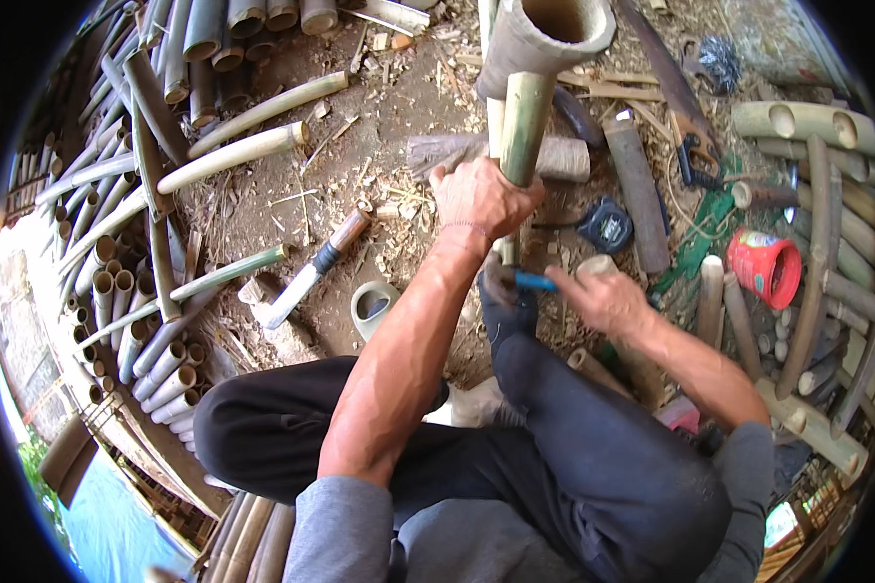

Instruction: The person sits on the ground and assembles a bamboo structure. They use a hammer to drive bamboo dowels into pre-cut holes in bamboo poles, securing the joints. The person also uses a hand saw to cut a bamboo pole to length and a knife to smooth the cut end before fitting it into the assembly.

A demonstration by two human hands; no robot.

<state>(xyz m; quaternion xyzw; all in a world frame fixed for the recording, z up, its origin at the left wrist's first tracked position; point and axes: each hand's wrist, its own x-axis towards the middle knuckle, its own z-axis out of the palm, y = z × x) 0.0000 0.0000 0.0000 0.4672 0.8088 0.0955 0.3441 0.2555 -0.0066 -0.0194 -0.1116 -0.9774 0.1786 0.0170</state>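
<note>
My left hand (484,197) is closed around a bamboo stick (527,117), green on one side, which stands nearly upright in front of me. Its upper end meets a wide, open-mouthed bamboo tube (515,49). Lower and to the right, my right hand (608,301) grips a hammer by its blue handle (535,282). The dark hammer head (500,282) is beside the lower part of the upright bamboo, just below my left hand; whether it touches is hard to tell. A short log (564,158) lies behind the bamboo stick.
A knife (316,267) and a bamboo ring (372,309) lie left of my left forearm. Rightward are a tape measure (606,226), a handsaw (690,131) and a red plastic tub (763,267). Bamboo poles (233,155) are piled left; cut bamboo (807,124) is stacked right.
</note>
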